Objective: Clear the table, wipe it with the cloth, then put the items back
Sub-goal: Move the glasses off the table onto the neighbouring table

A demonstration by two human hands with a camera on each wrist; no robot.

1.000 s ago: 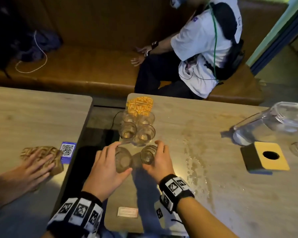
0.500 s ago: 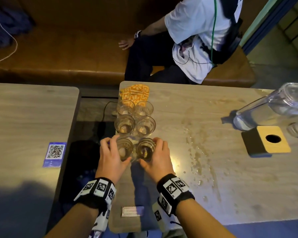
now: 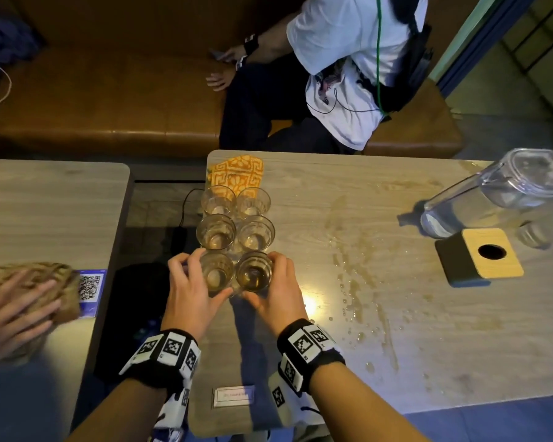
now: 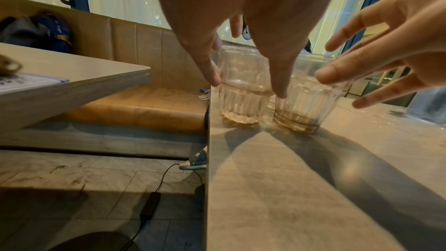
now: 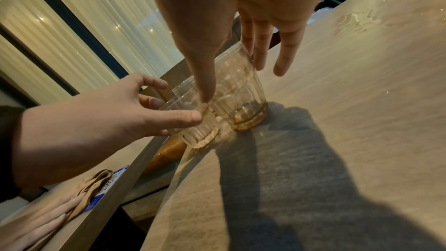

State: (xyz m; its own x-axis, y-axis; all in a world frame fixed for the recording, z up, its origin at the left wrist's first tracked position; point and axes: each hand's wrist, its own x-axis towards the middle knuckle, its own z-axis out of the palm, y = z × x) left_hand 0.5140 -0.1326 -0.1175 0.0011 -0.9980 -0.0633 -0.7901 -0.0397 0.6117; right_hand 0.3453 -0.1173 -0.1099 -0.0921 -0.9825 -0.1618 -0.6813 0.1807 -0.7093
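Left hand point(image 3: 189, 298): fingers point(image 4: 213, 77) and thumb spread, curled round near-left glass point(image 3: 216, 274). Right hand point(image 3: 278, 295): thumb and index on near-right glass point(image 3: 254, 272), other fingers splayed. Both glasses stand at the tabletop point(image 3: 396, 330) left edge. Head view only: four more glasses point(image 3: 216, 232) behind, six total; one orange cloth point(image 3: 237, 177) at the far-left corner; one pitcher point(image 3: 492, 193). Wrist views: brown dregs in near-right.

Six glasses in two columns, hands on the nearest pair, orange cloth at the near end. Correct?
No: the orange cloth lies at the far end, past the farthest glasses; head view shows it. Rest holds: left hand on the near left glass, right hand on the near right glass.
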